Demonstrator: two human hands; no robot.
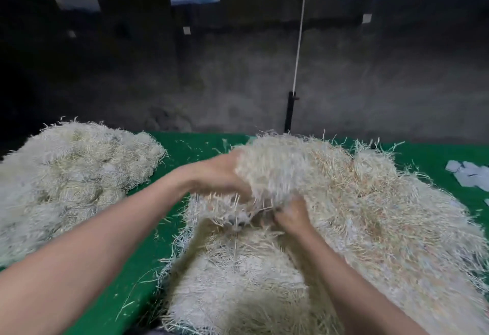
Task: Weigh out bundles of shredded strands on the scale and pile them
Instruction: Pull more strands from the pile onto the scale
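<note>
Left hand (219, 173) and right hand (291, 215) both clutch a clump (264, 176) on the big heap of shredded strands (383, 229) at the bench's (182, 149) right; a finished-looking pile (74, 170) lies far left, no scale in sight, much apparently remaining

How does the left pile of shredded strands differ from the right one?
The left pile is paler and lower; the right pile bigger and tan-tinged. The left pile looks clumped in rounded bundles, the right pile loose. The left hand and right hand dig into the right pile; the left pile lies untouched. Both sit on green cloth.
</note>
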